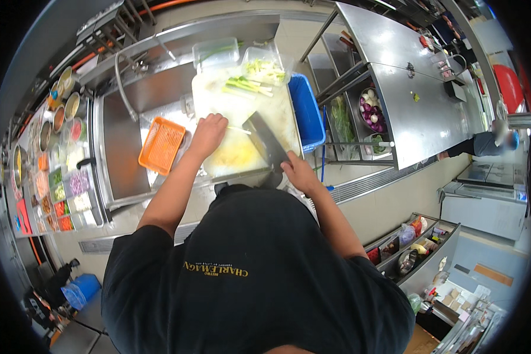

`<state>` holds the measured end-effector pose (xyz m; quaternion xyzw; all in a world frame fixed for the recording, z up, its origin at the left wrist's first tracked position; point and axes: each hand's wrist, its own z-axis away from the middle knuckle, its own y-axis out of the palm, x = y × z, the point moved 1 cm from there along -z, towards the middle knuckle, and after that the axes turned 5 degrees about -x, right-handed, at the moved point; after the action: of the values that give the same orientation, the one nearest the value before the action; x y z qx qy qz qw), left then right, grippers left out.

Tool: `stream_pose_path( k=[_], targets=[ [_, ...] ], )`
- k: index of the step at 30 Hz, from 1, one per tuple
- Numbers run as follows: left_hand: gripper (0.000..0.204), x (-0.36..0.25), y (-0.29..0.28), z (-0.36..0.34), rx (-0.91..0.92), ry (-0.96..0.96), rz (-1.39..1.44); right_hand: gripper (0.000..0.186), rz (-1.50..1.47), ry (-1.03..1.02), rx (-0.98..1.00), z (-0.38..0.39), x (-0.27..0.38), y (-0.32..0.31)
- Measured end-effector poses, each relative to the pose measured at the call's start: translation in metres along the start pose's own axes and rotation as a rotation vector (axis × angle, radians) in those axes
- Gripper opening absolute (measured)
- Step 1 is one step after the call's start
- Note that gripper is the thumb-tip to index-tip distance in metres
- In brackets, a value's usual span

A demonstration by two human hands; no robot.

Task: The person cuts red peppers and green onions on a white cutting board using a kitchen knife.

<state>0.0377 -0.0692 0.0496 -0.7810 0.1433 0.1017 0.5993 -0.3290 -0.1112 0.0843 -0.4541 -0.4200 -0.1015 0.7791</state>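
Observation:
My right hand is closed round the handle of a broad cleaver, its blade lying aslant over the cutting board. My left hand has its fingers curled on the board around a thin pale scallion stalk, whose end reaches toward the blade. Farther up the board lies a bunch of scallions, green at the left and white at the right. Behind it, a clear plastic tub contains cut pale-green pieces. Another clear tub, with some green inside, stands to its left.
An orange basket sits by the steel sink, left of the board. A blue bin stands against the board's right side. Trays of cut ingredients line the far left. A steel table is at right, a person beside it.

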Motion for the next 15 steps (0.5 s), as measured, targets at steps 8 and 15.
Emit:
stream_pose_path(
  k=[8,15],
  targets=[
    [0.016,-0.007,0.018,0.040,-0.127,0.090,0.211,0.025,0.314,-0.088,0.012,-0.027,0.042,0.003],
    [0.015,-0.023,0.025,0.051,-0.075,0.120,0.210,0.022,0.591,-0.154,0.163,-0.040,0.102,0.013]
  ],
)
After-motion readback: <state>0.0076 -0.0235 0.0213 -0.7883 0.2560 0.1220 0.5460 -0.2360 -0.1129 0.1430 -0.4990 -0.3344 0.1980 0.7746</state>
